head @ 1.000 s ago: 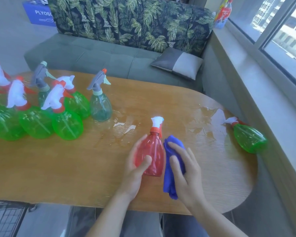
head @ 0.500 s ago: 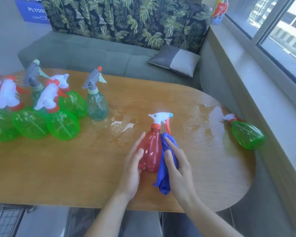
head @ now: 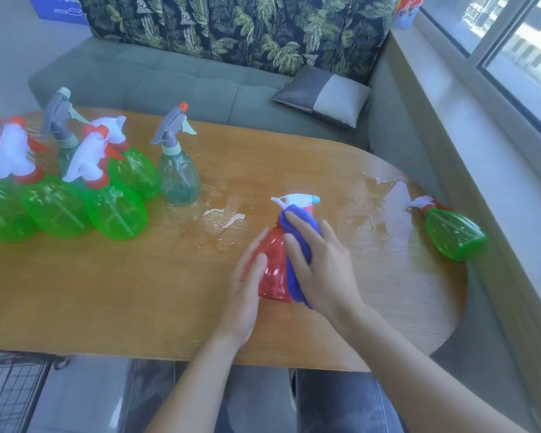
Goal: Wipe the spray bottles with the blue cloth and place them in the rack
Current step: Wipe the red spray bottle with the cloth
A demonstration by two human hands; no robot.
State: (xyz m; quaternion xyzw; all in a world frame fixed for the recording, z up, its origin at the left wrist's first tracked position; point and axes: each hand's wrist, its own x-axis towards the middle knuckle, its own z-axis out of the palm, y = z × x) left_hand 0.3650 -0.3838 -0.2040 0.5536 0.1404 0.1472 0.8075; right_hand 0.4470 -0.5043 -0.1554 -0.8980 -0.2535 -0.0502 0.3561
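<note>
Here, a cluster of translucent green plastic spray bottles (head: pixel 116 210) with white-and-red trigger heads stands at the left end of the oval wooden table (head: pixel 138 292), a pale teal bottle with a grey trigger (head: pixel 178 175) just beside them. Near the front edge, the left hand (head: pixel 247 289) cups the red translucent spray bottle (head: pixel 274 270), standing upright, while the right hand (head: pixel 322 264) presses the blue cloth (head: pixel 297 245) against it with curled fingers. Puddles (head: pixel 378 195) glisten toward the right end, where another green bottle (head: pixel 450 232) lies on its side.
</note>
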